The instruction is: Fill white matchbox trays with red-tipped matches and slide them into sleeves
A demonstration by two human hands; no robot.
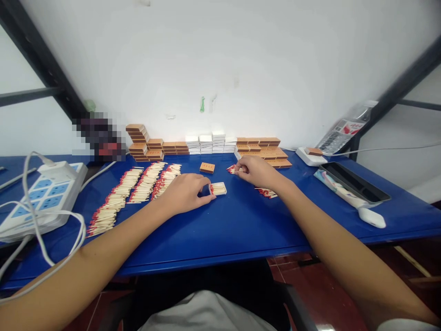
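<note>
A small white matchbox tray (222,187) with matches inside lies on the blue table. My left hand (188,191) holds its left end between thumb and fingers. Farther right, my right hand (255,170) is closed in a pinch on matches at a small red-tipped bunch (230,169); how many it holds is hidden by the fingers. Another small pile of matches (267,193) lies beneath my right wrist, partly covered. Just behind the tray sits a single brown matchbox cover (207,168).
Three long rows of matches (119,197) spread on the left. Brown matchboxes (265,149) and white trays (206,143) are stacked along the wall. A power strip (44,193) with looping cables stands at left; a phone (351,181), tissue pack and plastic bottle (347,128) are at right.
</note>
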